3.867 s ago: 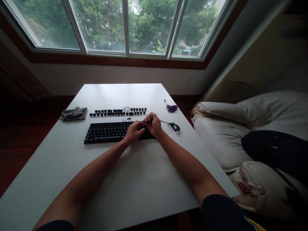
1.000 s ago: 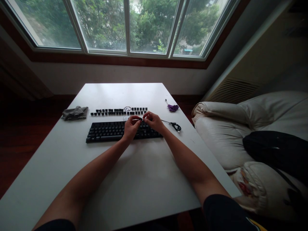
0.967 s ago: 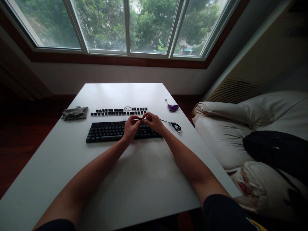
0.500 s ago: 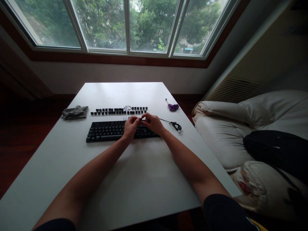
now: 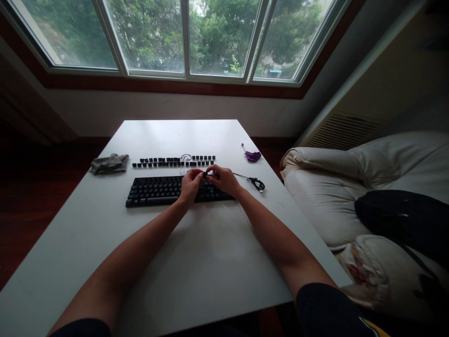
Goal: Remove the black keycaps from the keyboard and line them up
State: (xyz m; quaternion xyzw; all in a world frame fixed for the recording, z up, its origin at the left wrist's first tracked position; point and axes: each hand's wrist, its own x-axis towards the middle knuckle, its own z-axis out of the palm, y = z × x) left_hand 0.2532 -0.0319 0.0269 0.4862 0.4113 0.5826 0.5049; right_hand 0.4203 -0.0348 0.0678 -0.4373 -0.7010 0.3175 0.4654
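A small black keycap [image 5: 205,174] is pinched at the fingertips of my left hand [image 5: 190,186]. From the other side, the curled thumb and forefinger of my right hand [image 5: 225,180] grip it as well. Both hands are over the right half of a black keyboard [image 5: 153,188] and hide part of its keys. The left portion of the keyboard shows dark keys and a long space bar in front. Just behind it, loose black keycaps [image 5: 161,164] lie in two rows on the table.
The white table [image 5: 189,262] holds a crumpled grey cloth [image 5: 110,164] at left. At right are a purple cloth-like thing [image 5: 253,156] and a bundled black USB cable [image 5: 257,184]. A clear ring-shaped thing [image 5: 185,157] lies among the keycaps. A light sofa [image 5: 315,196] stands right.
The keycap has turned slightly between my fingertips and shows more of its dark side. My right fingers have shifted a little; the arms and other things stay put.
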